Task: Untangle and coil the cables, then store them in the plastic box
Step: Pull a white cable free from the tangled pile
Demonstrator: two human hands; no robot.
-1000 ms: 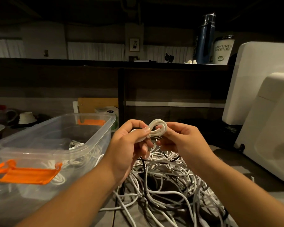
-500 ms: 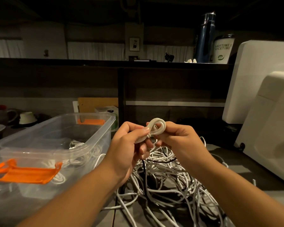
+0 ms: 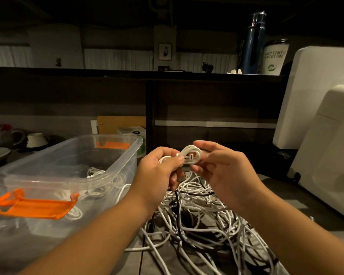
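A small coil of white cable (image 3: 191, 155) sits between both hands at mid-frame, above the table. My left hand (image 3: 159, 171) pinches its left side with thumb and fingers. My right hand (image 3: 220, 171) holds its right side, fingers curled around the loop; a plug end shows inside the loop. Below lies a tangled heap of white, grey and black cables (image 3: 203, 221). The clear plastic box (image 3: 115, 171) with orange latches stands to the left and holds several white cables.
An orange-latched clear lid (image 3: 34, 207) lies in front of the box. Two white device backs (image 3: 326, 135) stand at right. A dark partition (image 3: 207, 100) carries a blue bottle (image 3: 252, 42) and a printed cup. Cups and a plate sit far left.
The hands have turned the coil slightly and my right hand's fingers have spread a little, so a plug end shows inside the loop. Hands stay in the same place.
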